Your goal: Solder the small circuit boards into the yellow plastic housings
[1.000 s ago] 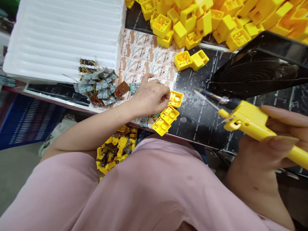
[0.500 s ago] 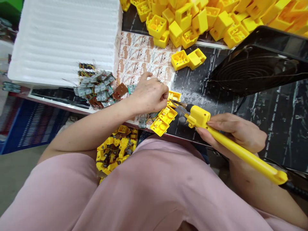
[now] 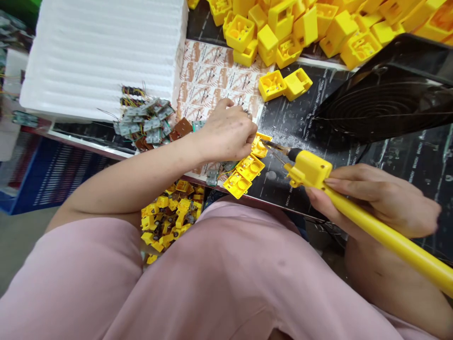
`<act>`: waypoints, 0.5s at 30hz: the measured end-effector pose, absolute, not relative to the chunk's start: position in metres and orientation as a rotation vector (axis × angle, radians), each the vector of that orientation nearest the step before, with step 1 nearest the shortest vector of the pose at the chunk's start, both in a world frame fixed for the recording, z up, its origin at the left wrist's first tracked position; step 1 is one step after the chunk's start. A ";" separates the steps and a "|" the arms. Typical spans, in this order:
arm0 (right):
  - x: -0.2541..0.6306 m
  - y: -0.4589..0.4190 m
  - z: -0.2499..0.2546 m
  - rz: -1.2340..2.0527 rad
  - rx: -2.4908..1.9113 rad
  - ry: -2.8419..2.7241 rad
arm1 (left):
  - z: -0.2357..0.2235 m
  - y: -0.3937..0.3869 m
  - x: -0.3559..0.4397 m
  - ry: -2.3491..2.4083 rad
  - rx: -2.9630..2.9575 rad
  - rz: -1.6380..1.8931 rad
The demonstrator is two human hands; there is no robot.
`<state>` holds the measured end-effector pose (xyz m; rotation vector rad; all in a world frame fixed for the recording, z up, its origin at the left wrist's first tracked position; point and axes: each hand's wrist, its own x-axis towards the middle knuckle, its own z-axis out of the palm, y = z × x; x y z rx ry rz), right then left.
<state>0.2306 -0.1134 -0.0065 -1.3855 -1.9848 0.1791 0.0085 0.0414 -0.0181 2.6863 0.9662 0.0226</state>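
My left hand [image 3: 228, 133] rests on the bench with its fingers curled onto a small yellow plastic part [image 3: 261, 146], holding it down. My right hand [image 3: 380, 200] grips a yellow soldering iron [image 3: 354, 208] like a pen. Its metal tip [image 3: 278, 148] touches the right side of that part. Two more yellow parts [image 3: 245, 174] with wires lie just in front of my left hand, near the bench edge.
A pile of small circuit boards [image 3: 146, 123] lies left of my hand, below a white foam block [image 3: 102, 52]. Many yellow housings [image 3: 304, 28] fill the back. A black fan [image 3: 385, 94] stands at right. A bin of yellow parts [image 3: 170, 217] sits under the bench by my lap.
My right hand brought the soldering iron in from the far right until its tip met the part under my left hand. My left hand stayed on the part.
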 end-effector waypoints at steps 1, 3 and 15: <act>0.230 -0.112 -0.007 0.117 -1.322 -2.018 | -0.017 0.041 0.009 0.968 2.688 0.015; 0.228 -0.111 -0.009 0.024 -1.229 -2.039 | -0.016 0.041 0.009 0.973 2.695 -0.007; 0.221 -0.106 -0.017 0.095 -1.079 -2.011 | -0.022 0.041 0.008 0.957 2.731 0.074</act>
